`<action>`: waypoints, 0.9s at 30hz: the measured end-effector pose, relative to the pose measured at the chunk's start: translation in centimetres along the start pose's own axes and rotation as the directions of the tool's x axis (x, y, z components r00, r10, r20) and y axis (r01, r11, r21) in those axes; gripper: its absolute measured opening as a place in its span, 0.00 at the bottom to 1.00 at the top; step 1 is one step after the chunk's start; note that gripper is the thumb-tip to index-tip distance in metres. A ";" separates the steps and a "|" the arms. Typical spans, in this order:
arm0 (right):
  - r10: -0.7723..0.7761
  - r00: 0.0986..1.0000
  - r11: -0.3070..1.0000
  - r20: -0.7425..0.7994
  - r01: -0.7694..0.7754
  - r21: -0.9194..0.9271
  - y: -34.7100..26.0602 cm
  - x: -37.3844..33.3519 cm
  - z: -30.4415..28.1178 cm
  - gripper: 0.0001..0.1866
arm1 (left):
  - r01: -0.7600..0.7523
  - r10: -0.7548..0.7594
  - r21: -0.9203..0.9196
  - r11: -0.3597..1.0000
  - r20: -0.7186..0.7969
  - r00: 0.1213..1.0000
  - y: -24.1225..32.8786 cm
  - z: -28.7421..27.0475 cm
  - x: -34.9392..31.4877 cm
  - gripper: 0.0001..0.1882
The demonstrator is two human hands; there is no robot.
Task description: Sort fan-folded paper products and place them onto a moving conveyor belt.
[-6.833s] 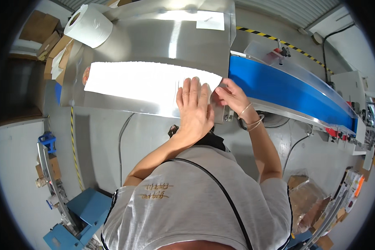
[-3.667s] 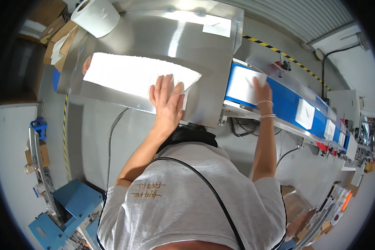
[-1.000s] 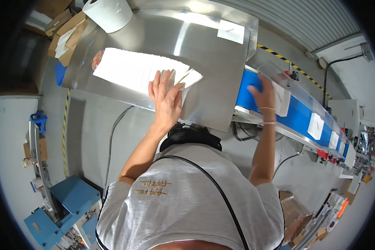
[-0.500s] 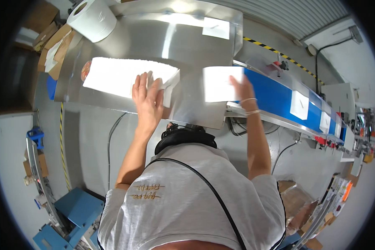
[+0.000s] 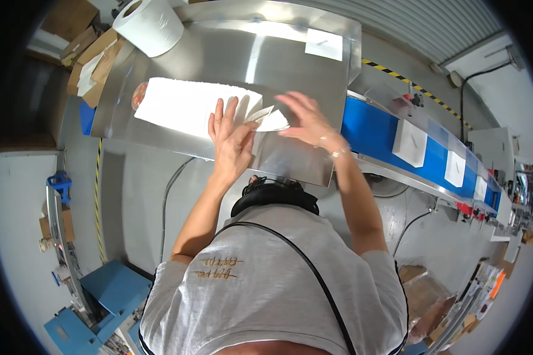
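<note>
A long row of white paper sheets (image 5: pixel 180 106), standing packed together, lies on the steel table. My left hand (image 5: pixel 234 142) rests against its right end, two fingers stretched over the row. Its thumb side pinches a few loose white sheets (image 5: pixel 271 121), which fan out toward the right. My right hand (image 5: pixel 308 124), slightly blurred, is open just right of those sheets, with nothing visible in it. On the blue conveyor belt (image 5: pixel 367 127) to the right, a white sheet (image 5: pixel 410 143) lies nearest, followed by another white sheet (image 5: pixel 455 169) and more beyond.
The steel table (image 5: pixel 219 53) bears a large white roll (image 5: pixel 149 26) at the far left and a single white sheet (image 5: pixel 324 44) at the far right. A reddish round object (image 5: pixel 139 96) touches the row's left end. An open cardboard box (image 5: pixel 95 68) stands left of the table.
My right hand has moved left from the belt to the row's end, leaving a white sheet on the belt. Sheets on the belt have moved along. The row's end sheets now fan out.
</note>
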State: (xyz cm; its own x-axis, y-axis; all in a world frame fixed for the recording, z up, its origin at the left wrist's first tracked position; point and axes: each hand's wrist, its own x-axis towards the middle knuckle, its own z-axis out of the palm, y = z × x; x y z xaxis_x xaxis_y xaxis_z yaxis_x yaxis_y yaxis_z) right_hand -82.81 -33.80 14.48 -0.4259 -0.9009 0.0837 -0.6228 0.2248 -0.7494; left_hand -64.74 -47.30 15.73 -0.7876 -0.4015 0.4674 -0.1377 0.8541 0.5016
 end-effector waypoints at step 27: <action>-0.250 0.966 0.968 -0.058 0.249 -0.028 1.3 2.9 2.1 0.30 | 0.051 -0.050 0.081 0.995 -0.012 0.999 -0.5 -0.6 0.8 0.14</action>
State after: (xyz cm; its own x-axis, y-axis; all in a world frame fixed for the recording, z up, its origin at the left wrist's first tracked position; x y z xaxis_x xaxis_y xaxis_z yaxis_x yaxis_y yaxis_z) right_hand -83.47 -36.89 12.36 -0.2938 -0.9054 0.3064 -0.7274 0.0038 -0.6862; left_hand -64.88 -48.27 16.28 -0.7723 -0.4480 0.4504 -0.2263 0.8565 0.4639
